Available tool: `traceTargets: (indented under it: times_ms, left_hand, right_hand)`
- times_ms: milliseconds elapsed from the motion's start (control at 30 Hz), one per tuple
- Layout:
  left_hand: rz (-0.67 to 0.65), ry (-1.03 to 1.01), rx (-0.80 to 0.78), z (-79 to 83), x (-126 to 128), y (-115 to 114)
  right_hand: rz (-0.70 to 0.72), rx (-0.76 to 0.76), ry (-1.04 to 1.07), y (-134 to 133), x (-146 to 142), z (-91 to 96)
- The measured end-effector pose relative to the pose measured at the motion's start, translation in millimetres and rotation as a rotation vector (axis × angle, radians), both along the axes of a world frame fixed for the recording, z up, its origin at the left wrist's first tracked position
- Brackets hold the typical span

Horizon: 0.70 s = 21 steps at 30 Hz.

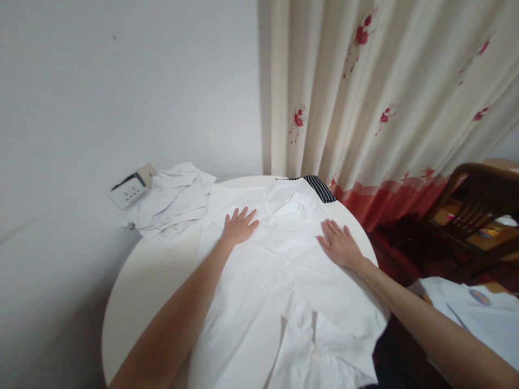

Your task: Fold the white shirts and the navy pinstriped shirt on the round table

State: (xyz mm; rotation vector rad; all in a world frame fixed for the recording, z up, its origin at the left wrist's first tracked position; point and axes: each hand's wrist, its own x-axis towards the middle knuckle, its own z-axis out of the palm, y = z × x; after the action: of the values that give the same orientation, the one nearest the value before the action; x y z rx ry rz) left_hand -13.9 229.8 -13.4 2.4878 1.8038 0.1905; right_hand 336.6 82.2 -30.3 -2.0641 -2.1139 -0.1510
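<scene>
A white shirt [279, 292] lies spread over a round white table [146, 281], collar end away from me. My left hand [239, 226] rests flat on the shirt's upper left part, fingers stretched out. My right hand [338, 243] presses flat on the shirt's upper right part, fingers together and extended. Neither hand holds anything.
A crumpled white garment [172, 202] sits at the table's far left beside a wall socket [128, 192]. A dark striped cloth [320, 187] peeks out behind the shirt. A flowered curtain [385, 97] hangs behind. A wooden chair [474, 210] and papers [474, 313] are on the right.
</scene>
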Motion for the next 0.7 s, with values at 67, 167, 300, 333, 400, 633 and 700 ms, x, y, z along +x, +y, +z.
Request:
traceTargets:
  times_ms: [67,167,300,333,400,633,700]
  left_hand:
    - [0.000,-0.006,-0.012,0.2,0,1]
    - [0.000,-0.012,-0.015,-0.1,1,1]
    - [0.006,-0.012,-0.020,-0.2,1,1]
    - [0.007,-0.010,-0.021,-0.3,1,1]
    - [0.005,-0.006,-0.018,-0.9,1,1]
    - [0.001,-0.002,-0.002,-1.7,1,2]
    - [-0.007,-0.002,-0.004,-1.4,1,2]
  right_hand:
    - [-0.038,0.004,-0.006,-7,17,-2.8]
    - [-0.080,0.006,-0.006,-16,38,-7.4]
    - [-0.091,0.015,0.026,-19,58,-10.1]
    - [-0.115,0.027,0.055,-18,60,-8.9]
    - [-0.186,0.086,0.117,-18,59,-4.2]
    - [0.253,0.039,0.073,-50,6,10.9]
    - [0.267,0.009,0.062,-56,-1,10.8]
